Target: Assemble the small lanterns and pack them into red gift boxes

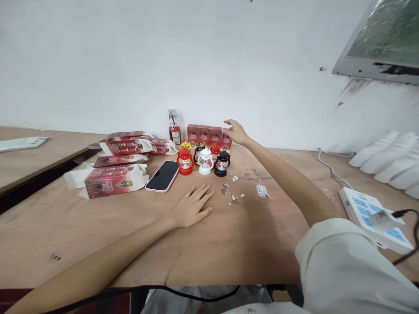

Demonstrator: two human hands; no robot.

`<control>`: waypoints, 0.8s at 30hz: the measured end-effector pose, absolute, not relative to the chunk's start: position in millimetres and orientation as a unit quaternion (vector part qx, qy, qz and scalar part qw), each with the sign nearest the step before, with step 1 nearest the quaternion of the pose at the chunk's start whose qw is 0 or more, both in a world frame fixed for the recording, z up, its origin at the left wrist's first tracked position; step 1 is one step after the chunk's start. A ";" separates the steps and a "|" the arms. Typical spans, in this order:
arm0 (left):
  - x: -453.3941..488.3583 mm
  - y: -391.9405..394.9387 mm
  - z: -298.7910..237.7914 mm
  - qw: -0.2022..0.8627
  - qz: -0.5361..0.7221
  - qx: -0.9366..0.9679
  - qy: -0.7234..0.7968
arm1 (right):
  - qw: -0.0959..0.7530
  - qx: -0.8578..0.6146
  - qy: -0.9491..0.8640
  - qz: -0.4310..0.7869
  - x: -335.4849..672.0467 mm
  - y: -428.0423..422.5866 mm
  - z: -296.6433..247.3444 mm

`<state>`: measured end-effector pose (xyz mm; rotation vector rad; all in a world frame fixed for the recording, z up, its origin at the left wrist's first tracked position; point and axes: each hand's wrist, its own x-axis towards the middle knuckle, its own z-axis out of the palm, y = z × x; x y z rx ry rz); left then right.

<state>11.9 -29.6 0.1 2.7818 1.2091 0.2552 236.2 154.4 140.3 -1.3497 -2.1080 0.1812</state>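
My left hand [193, 206] lies flat on the table, palm down with its fingers spread, and holds nothing. My right hand [237, 131] reaches to the back, at the top of the rightmost small red printed box [226, 140]. Its fingertips are apart, and I cannot tell how firmly they touch the box. More red boxes [204, 133] stand beside it in a row against the wall. In front of them stand miniature lanterns: a red lantern [185, 162], a white lantern [205, 162], a black lantern [222, 164], and a bronze lantern [198, 152], with others partly hidden behind.
A phone [163, 176] lies left of the lanterns. Unfolded red cartons [113, 179] are heaped farther left. Metal wire pieces [253, 175], small silver parts [225, 189] and white bits [262, 191] lie to the right. A power strip [369, 213] with a cable sits at the right edge.
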 end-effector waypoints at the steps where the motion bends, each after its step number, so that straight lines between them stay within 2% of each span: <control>1: 12.0 -29.6 0.2 0.049 0.085 0.912 0.397 | 0.304 -0.494 -0.811 0.069 233.5 139.9 137.5; 3: 12.0 -28.9 -0.8 0.049 0.094 0.912 0.397 | 0.276 -0.468 -0.837 0.067 229.9 109.5 129.2; 6: 11.4 -27.1 -3.2 0.054 0.106 0.910 0.396 | 0.108 -0.439 -0.891 -0.034 231.3 69.3 117.2; 7: 11.2 -26.5 -3.7 0.058 0.110 0.910 0.396 | 0.077 -0.446 -0.890 -0.052 233.0 59.0 114.8; 11: 10.9 -26.4 -0.9 0.110 0.139 0.904 0.390 | 0.054 -0.466 -0.879 -0.087 236.7 31.2 111.7; 15: 11.9 -28.2 7.0 0.229 0.221 0.858 0.404 | 0.022 -0.444 -0.885 -0.141 224.1 1.7 100.0; 18: 12.1 -28.9 10.0 0.343 0.299 0.791 0.409 | 0.063 -0.401 -0.886 -0.222 207.1 -28.6 79.8; 22: 8.7 -31.4 6.4 0.460 0.405 0.706 0.355 | 0.230 -0.232 -0.869 -0.372 189.5 -57.7 53.1; 24: 6.2 -33.7 3.9 0.507 0.422 0.682 0.315 | 0.305 -0.173 -0.844 -0.406 186.9 -61.3 44.3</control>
